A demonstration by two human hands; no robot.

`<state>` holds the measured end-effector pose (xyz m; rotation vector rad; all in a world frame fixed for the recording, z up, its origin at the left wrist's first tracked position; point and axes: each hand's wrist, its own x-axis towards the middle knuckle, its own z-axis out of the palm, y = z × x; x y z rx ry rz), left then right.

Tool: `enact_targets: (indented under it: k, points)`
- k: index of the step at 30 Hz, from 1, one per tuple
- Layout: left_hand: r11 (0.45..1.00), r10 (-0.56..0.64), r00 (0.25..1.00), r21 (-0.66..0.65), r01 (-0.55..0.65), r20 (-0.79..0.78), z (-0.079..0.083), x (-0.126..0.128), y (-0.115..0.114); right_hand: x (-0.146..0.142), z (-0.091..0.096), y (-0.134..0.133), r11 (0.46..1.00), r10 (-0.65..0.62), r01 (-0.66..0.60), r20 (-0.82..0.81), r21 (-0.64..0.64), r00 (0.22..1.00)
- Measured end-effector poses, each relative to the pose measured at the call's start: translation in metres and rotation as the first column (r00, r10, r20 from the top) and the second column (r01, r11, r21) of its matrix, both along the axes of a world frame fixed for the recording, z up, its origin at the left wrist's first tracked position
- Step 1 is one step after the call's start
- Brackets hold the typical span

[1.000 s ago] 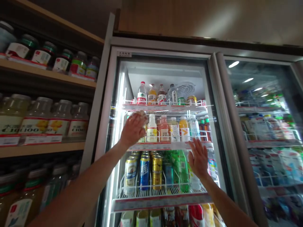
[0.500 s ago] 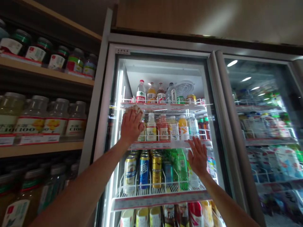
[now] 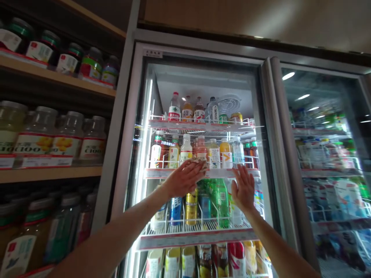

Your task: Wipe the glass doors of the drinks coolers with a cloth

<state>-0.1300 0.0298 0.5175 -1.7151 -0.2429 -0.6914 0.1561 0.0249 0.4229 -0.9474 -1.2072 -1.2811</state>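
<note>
My left hand presses a light, crumpled cloth against the glass door of a drinks fridge, in front of the second shelf's edge. The fingers lie over the cloth and point right. Farther right, my right hand rests against the same glass with its fingers spread and nothing in it. Behind the glass stand several bottles, among them an orange drink bottle and a green bottle. A gold can shows below my left hand.
Wooden shelves with rows of drink bottles stand on the left. A vertical door frame separates this door from a second glass-fronted fridge on the right. A wooden panel runs above.
My left hand has slid the cloth right and down across the glass, uncovering bottles at the left of the second shelf. My right hand stays in nearly the same place.
</note>
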Motion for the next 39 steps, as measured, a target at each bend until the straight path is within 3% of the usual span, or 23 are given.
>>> enact_targets:
  k: [1, 3, 5, 6, 7, 9, 11, 12, 14, 16, 18, 21, 23, 25, 28, 30, 33, 34, 39]
  points:
    - [1.000, 0.002, 1.000, -0.003, -0.002, 0.001, 0.005, -0.001, 0.000, 0.000, 0.000, 0.000, 1.000, 0.000, 0.000, -0.001, -0.002, 1.000]
    - [1.000, -0.009, 0.981, 0.001, 0.009, 0.195, 0.020, -0.006, 0.002, 0.000, 0.000, 0.000, 1.000, 0.000, 0.000, 0.000, -0.005, 1.000]
    - [0.999, -0.036, 0.899, 0.026, 0.027, 0.437, 0.032, -0.013, 0.004, 0.000, 0.000, -0.001, 1.000, 0.001, -0.001, 0.001, -0.004, 1.000]
    - [0.999, -0.038, 0.880, 0.033, 0.025, 0.474, 0.032, -0.015, 0.004, 0.000, 0.001, -0.001, 1.000, 0.001, -0.001, 0.001, -0.004, 1.000]
    - [0.999, -0.034, 0.892, 0.035, 0.020, 0.451, 0.029, -0.017, 0.004, -0.001, 0.001, -0.001, 1.000, 0.001, -0.001, 0.000, -0.005, 1.000]
    - [1.000, -0.008, 0.971, 0.022, 0.002, 0.238, 0.015, -0.023, 0.002, -0.001, 0.001, -0.002, 1.000, 0.004, -0.004, -0.004, -0.007, 1.000]
    - [1.000, 0.004, 0.999, 0.001, -0.004, 0.047, 0.005, -0.033, 0.000, -0.001, 0.001, -0.002, 1.000, 0.007, -0.007, -0.007, -0.013, 1.000]
    - [1.000, 0.003, 0.999, -0.010, -0.003, 0.053, 0.005, -0.041, -0.001, -0.001, 0.001, -0.003, 1.000, 0.008, -0.008, -0.008, -0.014, 1.000]
    - [1.000, -0.006, 0.958, -0.026, 0.014, 0.288, 0.011, -0.056, -0.002, -0.001, 0.001, -0.002, 1.000, 0.007, -0.007, -0.008, -0.011, 1.000]
    - [0.999, -0.009, 0.858, -0.021, 0.024, 0.514, 0.016, -0.064, -0.002, -0.001, 0.001, -0.002, 1.000, 0.007, -0.007, -0.008, -0.003, 1.000]
    - [1.000, 0.002, 0.861, -0.026, 0.013, 0.508, 0.008, -0.061, -0.003, -0.001, 0.001, -0.002, 1.000, 0.009, -0.009, -0.008, -0.002, 1.000]
    - [0.999, 0.028, 0.993, -0.031, -0.025, 0.111, -0.024, -0.046, -0.007, 0.000, 0.001, -0.002, 1.000, 0.013, -0.013, -0.008, -0.012, 1.000]
    - [0.998, 0.050, 0.995, -0.025, -0.052, -0.085, -0.041, -0.044, -0.009, 0.000, 0.001, -0.002, 1.000, 0.014, -0.014, -0.008, -0.014, 1.000]
    - [0.997, 0.072, 0.997, -0.021, -0.071, 0.026, -0.045, -0.054, -0.008, 0.000, 0.001, -0.002, 1.000, 0.014, -0.014, -0.008, -0.011, 1.000]
    - [0.997, 0.052, 0.902, 0.024, -0.069, 0.429, -0.043, -0.078, -0.007, 0.000, 0.000, -0.002, 1.000, 0.018, -0.018, -0.003, -0.004, 1.000]
    - [0.997, 0.038, 0.903, 0.047, -0.064, 0.428, -0.049, -0.087, -0.008, 0.000, 0.000, -0.001, 1.000, 0.021, -0.021, 0.001, -0.002, 1.000]
    - [0.998, 0.057, 0.985, 0.019, -0.061, 0.165, -0.065, -0.092, -0.010, 0.001, 0.000, -0.001, 1.000, 0.030, -0.030, 0.006, 0.001, 1.000]
    - [0.998, 0.058, 0.987, 0.017, -0.061, 0.149, -0.069, -0.093, -0.010, 0.001, 0.000, -0.001, 0.999, 0.034, -0.034, 0.004, 0.000, 0.999]
    - [0.994, 0.019, 0.844, 0.077, -0.071, 0.535, -0.077, -0.092, -0.009, 0.000, -0.001, -0.001, 0.999, 0.042, -0.042, -0.013, -0.009, 0.999]
